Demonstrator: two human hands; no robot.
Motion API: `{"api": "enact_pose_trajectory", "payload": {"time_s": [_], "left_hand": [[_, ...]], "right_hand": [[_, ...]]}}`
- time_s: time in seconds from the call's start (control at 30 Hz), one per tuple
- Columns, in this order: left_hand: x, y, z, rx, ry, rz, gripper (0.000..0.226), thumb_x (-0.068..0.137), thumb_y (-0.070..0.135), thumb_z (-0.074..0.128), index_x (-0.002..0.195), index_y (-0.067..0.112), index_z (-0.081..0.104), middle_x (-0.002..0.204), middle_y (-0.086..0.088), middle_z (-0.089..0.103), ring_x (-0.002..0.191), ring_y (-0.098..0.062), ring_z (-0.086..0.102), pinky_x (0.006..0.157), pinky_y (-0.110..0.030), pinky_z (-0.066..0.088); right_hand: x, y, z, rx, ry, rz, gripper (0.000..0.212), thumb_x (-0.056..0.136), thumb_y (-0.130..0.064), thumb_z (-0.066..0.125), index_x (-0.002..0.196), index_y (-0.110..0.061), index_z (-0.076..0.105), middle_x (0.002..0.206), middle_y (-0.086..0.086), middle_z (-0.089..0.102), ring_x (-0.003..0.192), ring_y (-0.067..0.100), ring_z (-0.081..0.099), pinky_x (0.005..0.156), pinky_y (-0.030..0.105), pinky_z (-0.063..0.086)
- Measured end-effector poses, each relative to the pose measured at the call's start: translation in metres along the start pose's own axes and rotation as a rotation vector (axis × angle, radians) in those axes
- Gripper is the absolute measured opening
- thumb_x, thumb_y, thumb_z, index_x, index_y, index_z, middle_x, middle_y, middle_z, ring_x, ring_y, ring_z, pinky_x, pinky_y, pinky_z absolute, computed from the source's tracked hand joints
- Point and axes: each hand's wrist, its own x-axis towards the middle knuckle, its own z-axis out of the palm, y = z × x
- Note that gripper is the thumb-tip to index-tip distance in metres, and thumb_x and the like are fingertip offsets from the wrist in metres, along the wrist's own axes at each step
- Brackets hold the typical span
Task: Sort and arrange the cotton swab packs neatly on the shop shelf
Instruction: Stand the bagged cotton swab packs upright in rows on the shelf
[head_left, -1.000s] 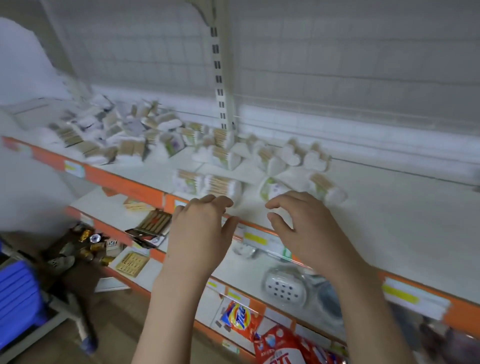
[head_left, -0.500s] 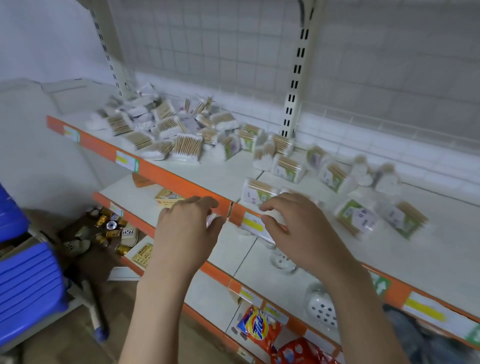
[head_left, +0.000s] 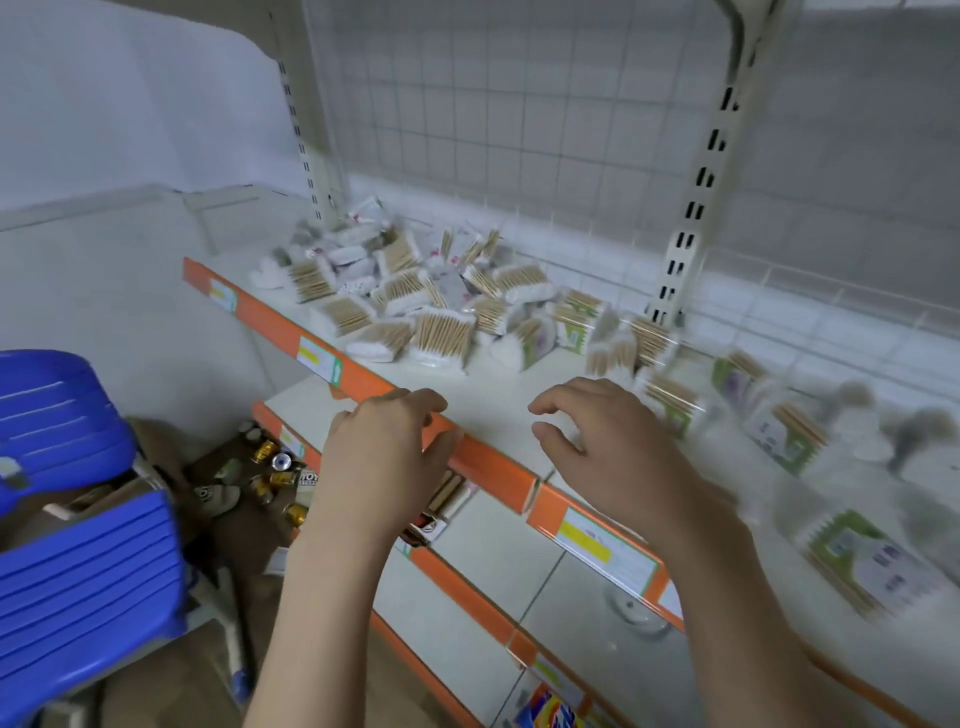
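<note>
Blue ribbed plastic crate (head_left: 78, 519) far left. My left hand (head_left: 384, 457), fingers loose, grips nothing at shelf (head_left: 498, 410) front edge; right hand (head_left: 602, 447) likewise. Crinkly swab packs (head_left: 415, 296) heaped at back-left corner, boxed packs (head_left: 779, 431) twd right edge, blurred.

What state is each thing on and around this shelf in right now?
Left hand: empty, fingers loosely curled over the orange shelf edge.
Right hand: empty, fingers loosely curled above the shelf.
Heap of cotton swab packs: jumbled, unsorted.
Green-labelled swab packs: scattered, lying flat or tilted.
Blue plastic stool: beside the shelving.
</note>
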Motion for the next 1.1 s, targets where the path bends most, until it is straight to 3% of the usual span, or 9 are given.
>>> {"api": "enact_pose_trajectory", "payload": {"time_s": [0.1, 0.23, 0.57, 0.7, 0.8, 0.97, 1.03, 1.1], "left_hand": [[0.014, -0.019, 0.001, -0.004, 0.001, -0.028, 0.031, 0.088, 0.04, 0.056, 0.116, 0.027, 0.058, 0.102, 0.009, 0.062, 0.095, -0.015, 0.057, 0.083, -0.033, 0.043], [0.039, -0.052, 0.002, -0.003, -0.029, -0.058, 0.032, 0.087, 0.04, 0.057, 0.117, 0.027, 0.058, 0.104, 0.009, 0.062, 0.098, -0.016, 0.057, 0.085, -0.035, 0.045], [0.133, -0.143, 0.007, -0.054, -0.117, 0.0, 0.036, 0.087, 0.036, 0.058, 0.119, 0.02, 0.058, 0.11, 0.0, 0.063, 0.101, -0.021, 0.058, 0.087, -0.039, 0.047], [0.165, -0.162, 0.02, -0.083, -0.192, 0.045, 0.04, 0.087, 0.034, 0.059, 0.122, 0.014, 0.057, 0.115, -0.006, 0.06, 0.102, -0.024, 0.056, 0.082, -0.03, 0.044], [0.186, -0.169, 0.031, -0.117, -0.297, 0.061, 0.05, 0.085, 0.037, 0.062, 0.126, 0.011, 0.053, 0.122, -0.009, 0.057, 0.108, -0.024, 0.054, 0.082, -0.028, 0.041], [0.206, -0.172, 0.047, -0.069, -0.483, 0.122, 0.053, 0.079, 0.054, 0.062, 0.111, 0.013, 0.054, 0.106, -0.004, 0.058, 0.097, -0.02, 0.053, 0.071, -0.024, 0.037], [0.211, -0.174, 0.049, -0.069, -0.538, 0.132, 0.058, 0.077, 0.06, 0.059, 0.113, 0.015, 0.052, 0.104, -0.002, 0.058, 0.088, -0.015, 0.05, 0.069, -0.024, 0.038], [0.214, -0.178, 0.051, -0.095, -0.565, 0.134, 0.068, 0.075, 0.065, 0.057, 0.12, 0.014, 0.049, 0.11, -0.002, 0.058, 0.091, -0.017, 0.052, 0.071, -0.024, 0.038]], "right_hand": [[0.021, -0.005, 0.01, 0.009, -0.035, -0.012, 0.023, 0.093, -0.028, 0.049, 0.112, -0.022, 0.061, 0.11, -0.01, 0.06, 0.108, 0.01, 0.047, 0.088, 0.024, 0.038], [0.052, -0.012, 0.03, 0.001, -0.034, -0.007, 0.024, 0.093, -0.028, 0.05, 0.113, -0.022, 0.061, 0.11, -0.009, 0.06, 0.107, 0.009, 0.049, 0.087, 0.022, 0.039], [0.12, -0.024, 0.102, -0.037, 0.001, 0.234, 0.029, 0.092, -0.032, 0.05, 0.118, -0.021, 0.058, 0.114, -0.007, 0.06, 0.107, 0.012, 0.051, 0.084, 0.022, 0.038], [0.131, -0.021, 0.115, -0.081, 0.008, 0.384, 0.026, 0.089, -0.04, 0.052, 0.102, -0.018, 0.06, 0.099, -0.001, 0.062, 0.092, 0.016, 0.055, 0.074, 0.029, 0.044], [0.136, -0.019, 0.123, -0.075, 0.046, 0.482, 0.031, 0.086, -0.05, 0.054, 0.096, -0.02, 0.059, 0.091, -0.005, 0.058, 0.088, 0.015, 0.055, 0.069, 0.027, 0.04], [0.148, -0.018, 0.136, -0.094, 0.023, 0.619, 0.041, 0.083, -0.058, 0.052, 0.074, -0.018, 0.052, 0.075, -0.009, 0.051, 0.071, 0.009, 0.049, 0.056, 0.022, 0.035], [0.154, -0.018, 0.141, -0.092, 0.007, 0.635, 0.041, 0.083, -0.058, 0.051, 0.074, -0.018, 0.057, 0.078, -0.004, 0.054, 0.074, 0.013, 0.053, 0.06, 0.025, 0.042], [0.158, -0.018, 0.145, -0.126, -0.005, 0.636, 0.043, 0.083, -0.058, 0.05, 0.085, -0.017, 0.062, 0.088, -0.001, 0.055, 0.084, 0.017, 0.054, 0.069, 0.028, 0.044]]}}
